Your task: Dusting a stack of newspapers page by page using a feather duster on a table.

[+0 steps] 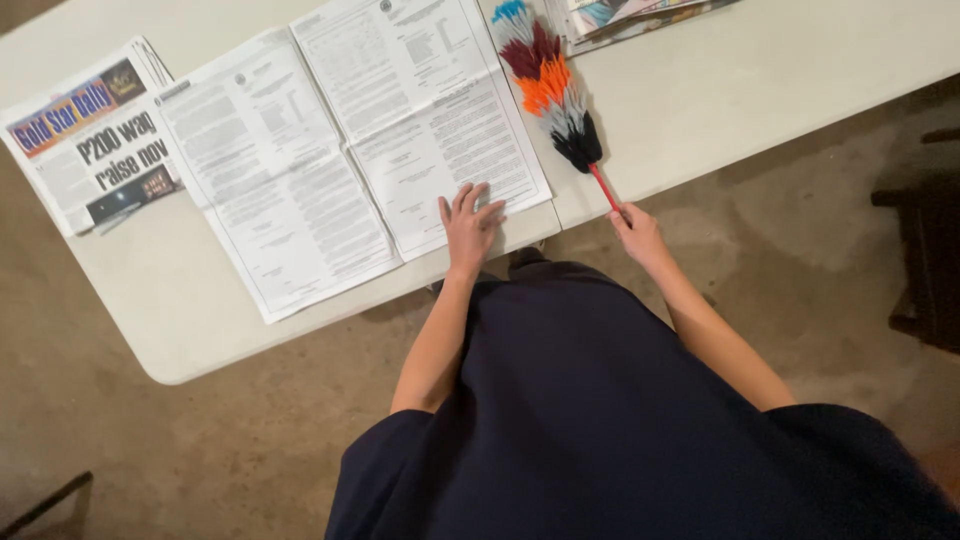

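White table [760, 80]; duster [548, 85] top and far papers [630, 15] cut off.

Light even and moderate, seemingly from overhead. White table [760, 70] brightest area, near washed out at the upper right, no hard glare. Floor [780, 260] dim, mottled brown; corners darker. Soft shadow under the table's near edge; faint one beside the left hand [470, 225]. Fine print on the open newspaper [350, 150] too soft to resolve, possibly slight motion blur. Table edges bow, wide-angle distortion. Dark garment shows little detail.
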